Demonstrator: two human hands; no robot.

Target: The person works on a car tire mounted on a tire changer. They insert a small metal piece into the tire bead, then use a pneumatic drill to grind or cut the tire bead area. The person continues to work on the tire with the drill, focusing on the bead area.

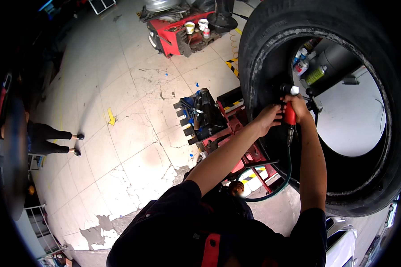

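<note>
A large black tyre (265,33) stands upright at the right, its opening toward me. My right hand (300,108) is wrapped round the red body of an air tool (290,116), held inside the tyre's near rim. The tool's pale head points up, close to the inner wall. From its lower metal fitting a green air hose (289,162) curves down and to the left. My left hand (269,119) is just left of the tool, fingers apart and reaching toward it. Whether its fingertips touch the tool I cannot tell.
A tray of tools (205,113) sits on a red stand (234,120) left of the tyre. Spray cans (316,75) show through the tyre's opening. Farther off is a red machine (167,38) with small tubs. A person (49,138) stands at far left; a white car (343,244) is lower right.
</note>
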